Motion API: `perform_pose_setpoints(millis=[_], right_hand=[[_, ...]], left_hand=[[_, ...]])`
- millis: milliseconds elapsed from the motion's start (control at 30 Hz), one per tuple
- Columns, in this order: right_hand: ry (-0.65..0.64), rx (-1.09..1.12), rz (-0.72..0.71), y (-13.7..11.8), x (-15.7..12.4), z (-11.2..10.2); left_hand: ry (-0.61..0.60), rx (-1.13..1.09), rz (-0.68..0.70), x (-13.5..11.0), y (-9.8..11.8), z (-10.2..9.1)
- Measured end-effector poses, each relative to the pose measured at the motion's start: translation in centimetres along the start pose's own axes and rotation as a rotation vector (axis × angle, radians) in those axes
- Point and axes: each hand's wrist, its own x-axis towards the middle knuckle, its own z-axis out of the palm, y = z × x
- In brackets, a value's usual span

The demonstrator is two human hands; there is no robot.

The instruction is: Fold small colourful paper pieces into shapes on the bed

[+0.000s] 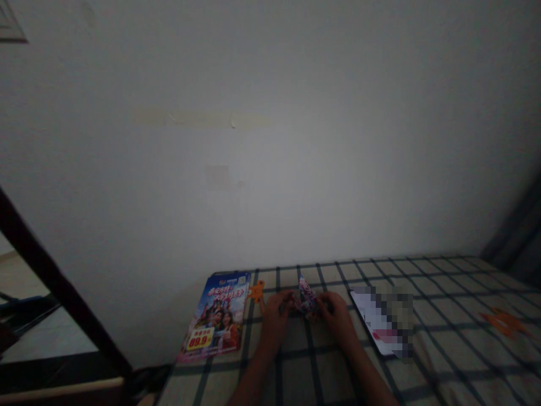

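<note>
Between my two hands is a small folded piece of printed paper (306, 294), blue, pink and white, with a pointed tip standing up at the top. My left hand (278, 309) pinches its left side with fingers closed. On the other side my right hand (335, 311) grips the right edge between thumb and fingers. The lower part of the folded paper is dim and partly covered by my fingers. Just past my left hand lies an orange figure-shaped piece (256, 291).
A stack of printed flyers (218, 318) lies at the left on the checked cloth (296, 361). A phone-like flat object (376, 324), partly blurred out, rests right of my right hand. Farther right is another orange piece (502, 322). A white wall (321, 141) rises behind.
</note>
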Motion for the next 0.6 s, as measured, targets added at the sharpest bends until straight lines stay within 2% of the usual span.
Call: perform_pose_setpoints(millis=[600], right_hand=[[0.028, 0.001, -0.008, 0.34, -0.03, 0.2]], left_hand=[[0.017, -0.004, -0.001, -0.1, 0.04, 0.05]])
